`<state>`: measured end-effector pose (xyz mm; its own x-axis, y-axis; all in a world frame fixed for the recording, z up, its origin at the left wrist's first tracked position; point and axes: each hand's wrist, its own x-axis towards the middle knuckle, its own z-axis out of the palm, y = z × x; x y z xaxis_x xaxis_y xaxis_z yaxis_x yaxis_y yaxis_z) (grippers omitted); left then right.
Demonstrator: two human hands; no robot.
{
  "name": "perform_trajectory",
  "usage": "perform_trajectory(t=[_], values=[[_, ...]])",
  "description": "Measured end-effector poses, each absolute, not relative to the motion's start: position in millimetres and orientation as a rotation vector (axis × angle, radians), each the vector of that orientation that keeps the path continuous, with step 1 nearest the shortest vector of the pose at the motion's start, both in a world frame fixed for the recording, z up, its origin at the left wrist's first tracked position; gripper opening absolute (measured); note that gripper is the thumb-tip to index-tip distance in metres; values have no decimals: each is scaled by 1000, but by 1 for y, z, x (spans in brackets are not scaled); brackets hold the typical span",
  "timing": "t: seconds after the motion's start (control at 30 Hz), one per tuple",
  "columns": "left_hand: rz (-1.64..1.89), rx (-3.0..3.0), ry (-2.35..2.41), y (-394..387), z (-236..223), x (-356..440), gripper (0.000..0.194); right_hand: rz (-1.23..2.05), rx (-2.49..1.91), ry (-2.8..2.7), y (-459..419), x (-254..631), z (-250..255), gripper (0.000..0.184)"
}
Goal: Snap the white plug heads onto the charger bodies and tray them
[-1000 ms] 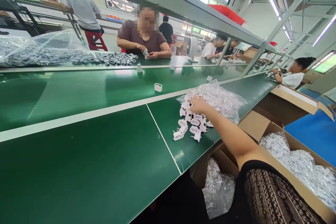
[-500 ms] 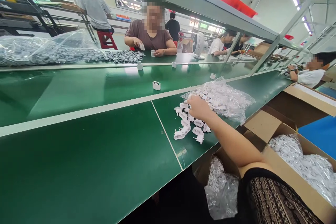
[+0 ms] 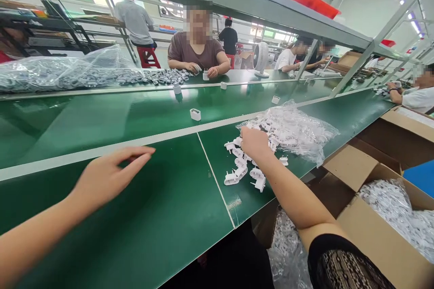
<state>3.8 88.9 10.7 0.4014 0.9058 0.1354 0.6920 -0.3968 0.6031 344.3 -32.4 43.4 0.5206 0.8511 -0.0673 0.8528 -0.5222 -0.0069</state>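
My left hand (image 3: pixel 106 174) is over the bare green bench at the left, its fingers stretched forward and the thumb apart from them. Nothing shows in it. My right hand (image 3: pixel 254 141) is at the loose white plug housings (image 3: pixel 240 162), with its fingers curled down and their tips hidden. Whatever those fingers hold cannot be made out. The housings, some with pins sticking out, lie in a small pile in front of a clear plastic bag (image 3: pixel 305 124) filled with more of them.
A white oval housing (image 3: pixel 195 114) stands on the green conveyor belt (image 3: pixel 152 115), with several others farther off. Cardboard boxes (image 3: pixel 352 165) with bagged parts stand at the right below the bench. Across the belt a co-worker (image 3: pixel 198 52) handles parts near a fan (image 3: pixel 260 58).
My left hand has come into view from the left. My right hand has stayed at the pile, its fingers more curled. The nearest housing on the belt has shifted slightly left.
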Motion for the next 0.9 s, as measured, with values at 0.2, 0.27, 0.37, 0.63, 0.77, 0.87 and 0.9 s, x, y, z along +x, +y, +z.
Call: perform_trajectory(t=[0.2, 0.27, 0.37, 0.63, 0.77, 0.87, 0.9], values=[[698, 1904, 1457, 181, -5, 141, 58, -49, 2776, 1508, -33, 341, 36, 43], [738, 1805, 1531, 204, -16, 172, 68, -24, 2724, 1607, -36, 332, 33, 36], [805, 1704, 1586, 226, -27, 201, 64, -60, 2636, 1709, -33, 316, 27, 25], [992, 1561, 1502, 218, -32, 189, 47, -189, 2594, 1815, -13, 318, 11, 34], [946, 1605, 1326, 176, -31, 136, 54, -338, 2645, 1865, -5, 326, 9, 39], [811, 1604, 1189, 130, -33, 87, 70, -484, 2698, 1895, 6, 336, 12, 37], [766, 1600, 1154, 114, -36, 72, 78, -547, 2712, 1913, 9, 339, 14, 36]])
